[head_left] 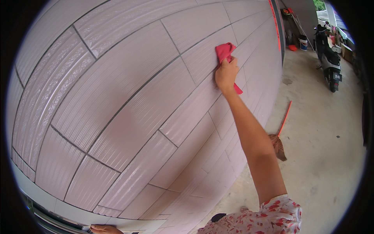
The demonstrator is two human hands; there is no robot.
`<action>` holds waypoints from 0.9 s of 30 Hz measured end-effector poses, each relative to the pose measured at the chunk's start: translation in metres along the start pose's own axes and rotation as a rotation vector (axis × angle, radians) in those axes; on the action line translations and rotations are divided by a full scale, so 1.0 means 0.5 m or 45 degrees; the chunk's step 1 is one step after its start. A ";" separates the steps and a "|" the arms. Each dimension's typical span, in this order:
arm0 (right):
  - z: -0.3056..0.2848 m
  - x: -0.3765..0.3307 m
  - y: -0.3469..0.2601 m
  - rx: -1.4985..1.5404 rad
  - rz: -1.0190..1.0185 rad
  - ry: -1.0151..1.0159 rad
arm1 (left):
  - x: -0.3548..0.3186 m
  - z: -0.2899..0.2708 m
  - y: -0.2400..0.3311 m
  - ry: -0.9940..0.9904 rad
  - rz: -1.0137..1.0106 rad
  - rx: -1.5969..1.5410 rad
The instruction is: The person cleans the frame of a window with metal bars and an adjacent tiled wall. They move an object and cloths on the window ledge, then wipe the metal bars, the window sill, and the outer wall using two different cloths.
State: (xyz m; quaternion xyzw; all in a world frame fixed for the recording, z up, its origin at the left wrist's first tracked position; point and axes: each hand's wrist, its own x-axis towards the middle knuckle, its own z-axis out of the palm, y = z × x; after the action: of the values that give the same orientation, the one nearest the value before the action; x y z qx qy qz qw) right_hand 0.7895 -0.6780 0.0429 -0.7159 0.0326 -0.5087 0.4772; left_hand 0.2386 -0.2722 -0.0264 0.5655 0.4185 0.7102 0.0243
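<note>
My right hand (227, 75) is closed around a red cloth (224, 51) and presses it against the pale pinkish tiled wall (148, 113). One end of the cloth sticks out above the fingers, and another hangs below the wrist. The right arm is stretched up and forward in a short white sleeve with red print. At the lower left edge, my left hand (106, 229) rests at the corner of a white ledge (128, 225) under the tiles. Its fingers look stretched out, though most of the hand is cut off by the picture's edge.
A broom with an orange handle (285, 117) lies on the concrete floor (311, 163) right of the wall. Farther back stand a motor scooter (330, 58) and a white-and-blue bucket (303, 42). A red-orange strip (275, 23) edges the wall's far end. Metal rails (50, 220) show at lower left.
</note>
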 end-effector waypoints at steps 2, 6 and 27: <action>-0.017 -0.051 -0.010 0.242 -0.158 0.022 | -0.019 -0.002 0.060 0.027 0.050 0.100; -0.103 -0.223 -0.115 0.486 -0.535 -0.034 | -0.084 -0.037 0.274 0.139 0.885 0.389; -0.006 -0.147 0.211 0.238 -0.014 -0.236 | -0.345 0.201 0.518 -0.192 1.383 0.078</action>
State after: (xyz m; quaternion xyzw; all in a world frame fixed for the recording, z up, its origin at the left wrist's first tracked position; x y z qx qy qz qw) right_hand 0.7983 -0.6979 -0.0840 -0.7123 -0.0630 -0.4439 0.5401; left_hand 0.4968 -0.4705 0.0007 0.7500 0.0840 0.5657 -0.3323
